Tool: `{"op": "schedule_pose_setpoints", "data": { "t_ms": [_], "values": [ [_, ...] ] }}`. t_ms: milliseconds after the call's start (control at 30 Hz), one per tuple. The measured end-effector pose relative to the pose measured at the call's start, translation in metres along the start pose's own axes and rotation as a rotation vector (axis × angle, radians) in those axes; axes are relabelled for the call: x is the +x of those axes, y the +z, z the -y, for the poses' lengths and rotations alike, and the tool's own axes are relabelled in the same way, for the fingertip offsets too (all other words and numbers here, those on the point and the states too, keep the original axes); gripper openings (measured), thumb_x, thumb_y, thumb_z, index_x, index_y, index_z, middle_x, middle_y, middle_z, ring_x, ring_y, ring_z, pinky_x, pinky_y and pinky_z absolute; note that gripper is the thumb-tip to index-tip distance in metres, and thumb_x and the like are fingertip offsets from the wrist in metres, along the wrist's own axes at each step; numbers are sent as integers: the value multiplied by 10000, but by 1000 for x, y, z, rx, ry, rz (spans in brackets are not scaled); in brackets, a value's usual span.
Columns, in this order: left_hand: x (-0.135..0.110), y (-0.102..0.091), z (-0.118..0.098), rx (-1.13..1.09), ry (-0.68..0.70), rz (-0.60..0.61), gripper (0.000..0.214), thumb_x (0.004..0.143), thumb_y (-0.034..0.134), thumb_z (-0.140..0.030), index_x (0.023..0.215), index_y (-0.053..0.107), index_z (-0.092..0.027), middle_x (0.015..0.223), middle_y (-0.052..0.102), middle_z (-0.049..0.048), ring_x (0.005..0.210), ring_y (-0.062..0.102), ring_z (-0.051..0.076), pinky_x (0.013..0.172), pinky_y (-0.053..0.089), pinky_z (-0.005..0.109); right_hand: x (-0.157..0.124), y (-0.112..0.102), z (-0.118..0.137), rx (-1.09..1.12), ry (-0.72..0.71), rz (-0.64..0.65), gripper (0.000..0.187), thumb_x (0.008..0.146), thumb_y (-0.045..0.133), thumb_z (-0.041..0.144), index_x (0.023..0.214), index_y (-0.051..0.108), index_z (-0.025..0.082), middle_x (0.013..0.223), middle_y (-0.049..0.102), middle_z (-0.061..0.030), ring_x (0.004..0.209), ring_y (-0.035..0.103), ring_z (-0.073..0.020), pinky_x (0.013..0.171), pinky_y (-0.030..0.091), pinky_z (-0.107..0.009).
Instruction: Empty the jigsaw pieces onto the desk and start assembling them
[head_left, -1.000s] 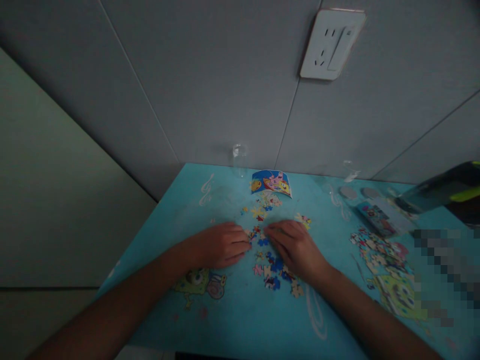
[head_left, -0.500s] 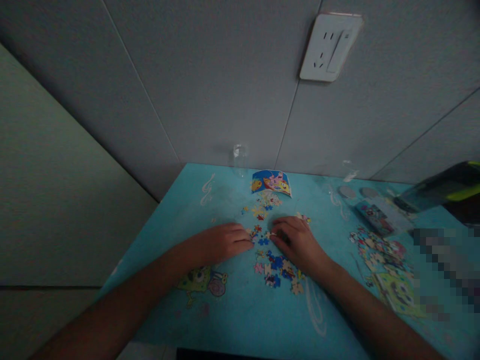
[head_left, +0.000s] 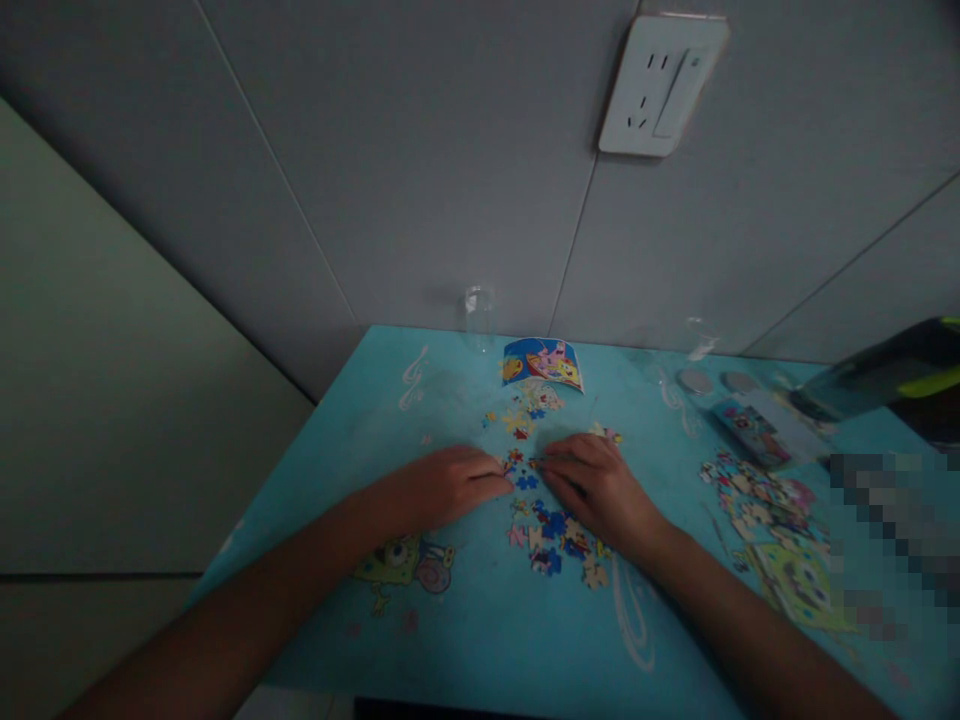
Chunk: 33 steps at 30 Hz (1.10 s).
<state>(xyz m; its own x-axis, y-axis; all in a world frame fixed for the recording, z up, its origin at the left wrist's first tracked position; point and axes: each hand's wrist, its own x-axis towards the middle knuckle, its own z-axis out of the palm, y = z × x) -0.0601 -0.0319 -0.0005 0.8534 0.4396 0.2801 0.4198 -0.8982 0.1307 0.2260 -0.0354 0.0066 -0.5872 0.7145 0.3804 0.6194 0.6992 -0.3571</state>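
A left hand (head_left: 459, 485) curls beside loose puzzle pieces (head_left: 553, 525) at lower center, while a right hand (head_left: 589, 480) pinches a small piece (head_left: 533, 463) over a blue table (head_left: 360, 425). A cartoon card (head_left: 538, 364) lies just right of center near a clear cylinder (head_left: 478, 318); a wall socket (head_left: 661, 90) is mounted upper right.

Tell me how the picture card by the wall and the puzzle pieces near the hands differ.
The card is one larger sheet; the pieces are many small, knobbed shapes. The card looks bowed; the pieces look flat. Both are multicoloured and on the table.
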Motion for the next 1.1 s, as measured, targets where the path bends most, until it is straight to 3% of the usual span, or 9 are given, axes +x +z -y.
{"op": "schedule_pose_setpoints", "data": {
  "t_ms": [133,333,467,633,767,967,1100],
  "values": [
    [2,-5,1,50,-2,2,323,1007,535,-166,1326,579,-194,1174,670,96,1011,643,206,893,549,372,-8,-17,-6,21,49,-47,216,992,561,255,1146,713,249,1158,713,-81,1069,643,-263,964,477,-494],
    [2,-6,10,43,-106,-111,198,1031,510,-222,1132,671,-168,994,681,77,917,634,187,820,519,351,-15,-37,-18,-25,94,-122,202,980,567,254,1106,724,244,1113,732,-84,1030,665,-268,919,512,-482],
    [4,-3,15,56,-174,-121,227,1043,487,-240,1139,684,-180,973,673,71,909,620,180,818,492,345,-15,-42,-17,-12,70,-121,204,974,577,235,1124,716,243,1106,732,-87,1031,660,-264,923,508,-472],
    [2,0,16,-16,-195,-66,209,1014,566,-325,1149,708,-254,1047,647,53,952,602,185,866,457,363,-14,-51,-2,103,-39,127,183,971,617,265,1112,734,261,1079,723,-71,1026,656,-236,929,512,-421],
    [-1,1,17,-35,-191,-51,196,1001,591,-330,1118,712,-229,1065,643,58,967,594,193,871,440,369,-17,-55,7,95,-95,296,211,948,666,357,1129,743,281,1104,702,-62,1050,649,-237,954,505,-425],
    [-1,2,24,22,-161,-53,211,1040,505,-250,1146,682,-206,1035,663,59,944,603,186,828,444,355,-21,-48,7,46,-109,312,175,932,687,341,1094,740,301,1166,679,-50,1102,631,-254,990,480,-471],
    [-1,2,28,50,-179,-91,222,1047,473,-233,1078,683,-167,961,674,64,883,605,183,800,456,345,-20,-48,4,91,-52,290,72,946,667,298,966,721,255,1017,703,-39,982,661,-217,917,509,-407]
  ]
}}
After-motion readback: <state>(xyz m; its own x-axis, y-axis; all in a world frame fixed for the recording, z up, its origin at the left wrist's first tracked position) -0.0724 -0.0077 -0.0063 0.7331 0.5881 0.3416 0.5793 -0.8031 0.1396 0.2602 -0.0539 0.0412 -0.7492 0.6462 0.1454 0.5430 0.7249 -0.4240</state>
